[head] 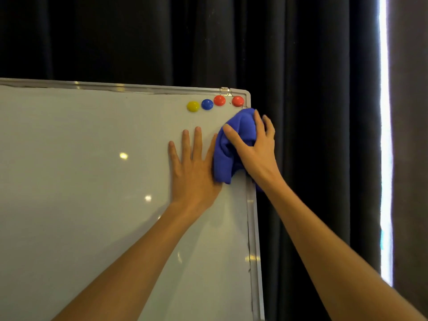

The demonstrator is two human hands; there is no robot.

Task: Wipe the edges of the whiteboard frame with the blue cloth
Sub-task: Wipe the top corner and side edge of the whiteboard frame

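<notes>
- Right now the blue cloth (228,149) sits bunched against the right edge of the whiteboard frame (251,205), just below the top right corner.
- The right hand (253,150) presses on it, fingers (259,122) curled around the bundle and over the frame's outer side, gripping the cloth.
- The left hand (193,172) lies flat on the whiteboard (92,181) just beside the cloth, fingers spread and holding nothing; it seems to steady the board.
- Four round magnets, yellow (193,106), blue (207,104) and two red (219,100), sit near the top rail, close above the cloth.
- The cloth looks soft, light and floppy, so it likely needs a bunched grip wrapped over the frame; a loose tail hangs below the palm.
- The frame looks stiff, narrow and smooth, so the cloth should glide along it.
</notes>
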